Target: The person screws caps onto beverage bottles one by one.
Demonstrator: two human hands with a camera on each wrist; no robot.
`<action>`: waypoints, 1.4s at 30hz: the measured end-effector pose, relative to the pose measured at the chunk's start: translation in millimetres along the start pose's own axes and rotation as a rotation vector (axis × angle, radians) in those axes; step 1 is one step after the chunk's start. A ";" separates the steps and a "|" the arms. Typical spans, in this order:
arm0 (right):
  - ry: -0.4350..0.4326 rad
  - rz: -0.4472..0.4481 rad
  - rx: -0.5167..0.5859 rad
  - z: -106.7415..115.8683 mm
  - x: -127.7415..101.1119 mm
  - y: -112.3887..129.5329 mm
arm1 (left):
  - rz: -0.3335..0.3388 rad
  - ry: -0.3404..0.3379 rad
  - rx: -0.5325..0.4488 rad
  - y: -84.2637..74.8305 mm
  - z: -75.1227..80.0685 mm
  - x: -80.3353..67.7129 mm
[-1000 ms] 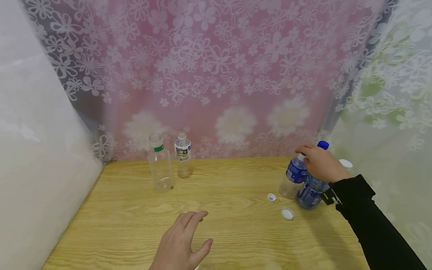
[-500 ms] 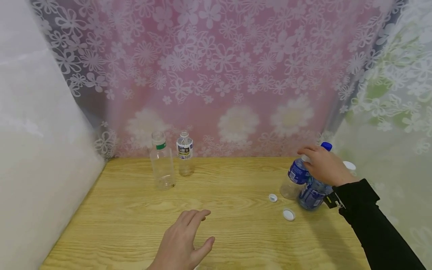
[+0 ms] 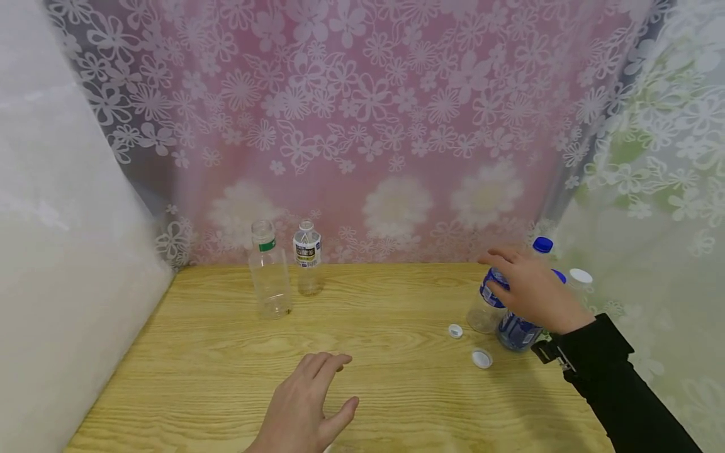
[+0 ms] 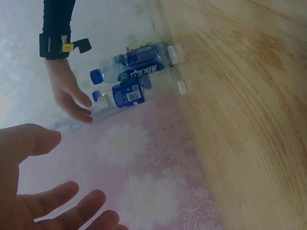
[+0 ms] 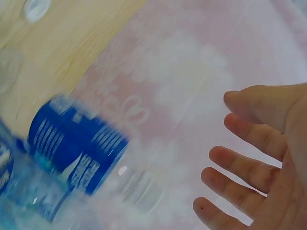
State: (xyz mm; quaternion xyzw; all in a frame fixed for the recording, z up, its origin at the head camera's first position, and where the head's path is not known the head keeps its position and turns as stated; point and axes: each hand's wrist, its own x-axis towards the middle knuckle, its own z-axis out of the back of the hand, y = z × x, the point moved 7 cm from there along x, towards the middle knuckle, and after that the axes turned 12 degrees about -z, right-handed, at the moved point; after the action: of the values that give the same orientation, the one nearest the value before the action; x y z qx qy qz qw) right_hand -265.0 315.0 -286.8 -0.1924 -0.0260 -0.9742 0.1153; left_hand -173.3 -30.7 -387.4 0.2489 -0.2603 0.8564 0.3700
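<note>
My right hand (image 3: 537, 290) hovers with loosely spread fingers in front of a group of plastic bottles and holds nothing. Nearest to it stands a clear bottle with a blue label (image 5: 76, 143); a gap shows between its pale neck (image 5: 141, 191) and the fingers in the right wrist view. Beside this stands a bluish bottle (image 3: 517, 333), its blue cap (image 4: 96, 76) visible in the left wrist view. Over the near part of the table, my left hand (image 3: 303, 406) is held with fingers apart and nothing in them.
Two loose white caps, one smaller (image 3: 455, 331) and one larger (image 3: 482, 358), lie before the bottles. A blue-capped bottle (image 3: 542, 245) and a white-capped bottle (image 3: 580, 275) stand behind. At left stand two uncapped clear bottles, one green-banded (image 3: 270, 283), one white-labelled (image 3: 308, 253). Curtains surround the wooden table (image 3: 187, 358).
My right hand has come away from the top of the blue-labelled bottle, its fingers spreading and shifting left. More of the bottles behind it shows. The left hand stays put.
</note>
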 end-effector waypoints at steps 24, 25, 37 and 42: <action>0.036 0.088 0.143 -10.1 -74.9 101.7 | 0.059 0.068 -0.012 1.6 -0.7 2.5; 0.032 0.093 0.149 -11.4 -78.2 104.3 | 0.062 0.069 -0.015 1.9 -1.0 2.6; 0.106 0.070 0.224 -37.2 -103.7 120.6 | 0.100 0.038 0.028 11.7 4.6 2.4; 0.118 0.053 0.251 -43.7 -109.5 121.9 | 0.140 0.012 0.079 24.6 11.4 2.8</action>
State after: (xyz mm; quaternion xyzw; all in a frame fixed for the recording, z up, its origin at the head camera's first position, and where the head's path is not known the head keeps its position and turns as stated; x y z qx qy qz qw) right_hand -154.1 215.8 -368.2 -0.1198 -0.1356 -0.9695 0.1656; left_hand -191.1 -51.1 -383.7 0.2396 -0.2409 0.8912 0.3005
